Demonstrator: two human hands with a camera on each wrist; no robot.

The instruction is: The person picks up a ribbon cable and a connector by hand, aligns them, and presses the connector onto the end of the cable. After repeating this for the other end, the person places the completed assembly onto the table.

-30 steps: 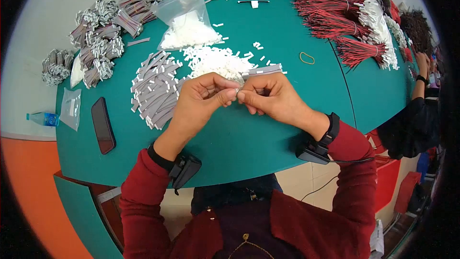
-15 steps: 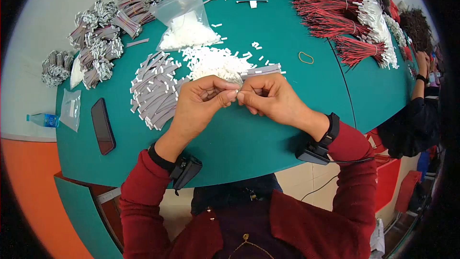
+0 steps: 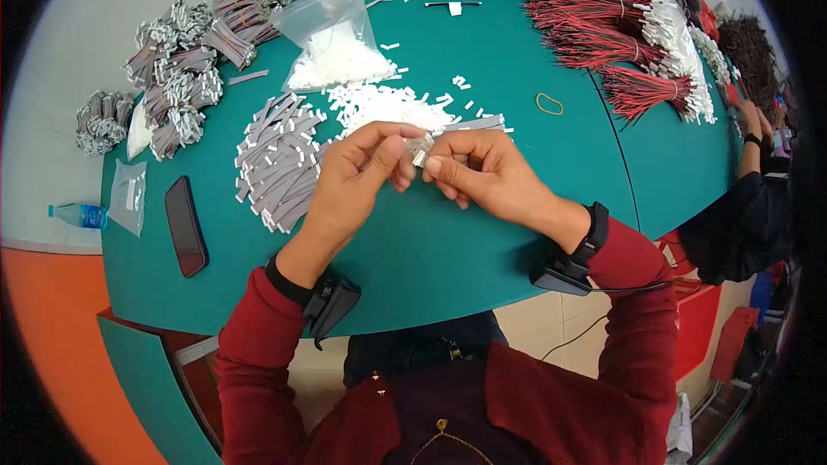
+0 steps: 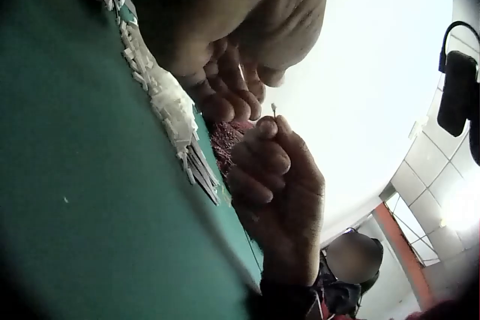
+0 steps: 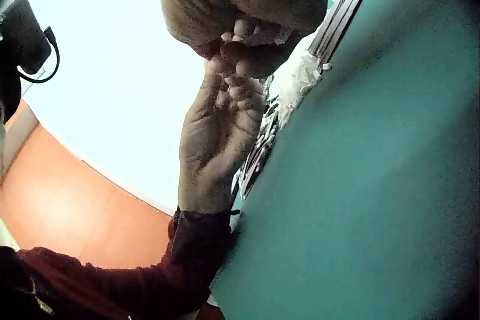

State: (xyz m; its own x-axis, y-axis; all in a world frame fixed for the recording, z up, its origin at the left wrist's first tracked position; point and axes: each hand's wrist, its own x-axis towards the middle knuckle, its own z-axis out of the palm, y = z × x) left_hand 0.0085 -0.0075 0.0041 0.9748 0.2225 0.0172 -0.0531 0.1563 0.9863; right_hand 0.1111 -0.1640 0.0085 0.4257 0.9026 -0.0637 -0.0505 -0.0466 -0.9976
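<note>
In the head view my right hand (image 3: 491,168) pinches a small white connector (image 3: 419,158) between thumb and index finger. Seen edge-on in the left wrist view, the connector (image 4: 274,108) stands on a thin dark stem above the fingertips. Just left of it is my left hand (image 3: 357,168), its thumb parted from the bent fingers, nothing visibly pinched. Behind both hands lies a heap of loose white connectors (image 3: 388,108). Grey ribbon cables (image 3: 280,164) with white ends are spread to the left, and a few more ribbon cables (image 3: 474,124) lie behind the right hand.
A clear bag (image 3: 340,56) of white pieces stands behind the heap. Bundled grey cables (image 3: 181,77) lie far left, near a phone (image 3: 185,226) and a bottle (image 3: 77,214). Red-black wire bundles (image 3: 637,90) line the right; a rubber band (image 3: 550,104) lies nearby. Another person's arm (image 3: 754,151) reaches in.
My left thumb has lifted off the pinch and the left fingers have drawn slightly away, so the white connector shows. My right hand stays almost in place, still pinching.
</note>
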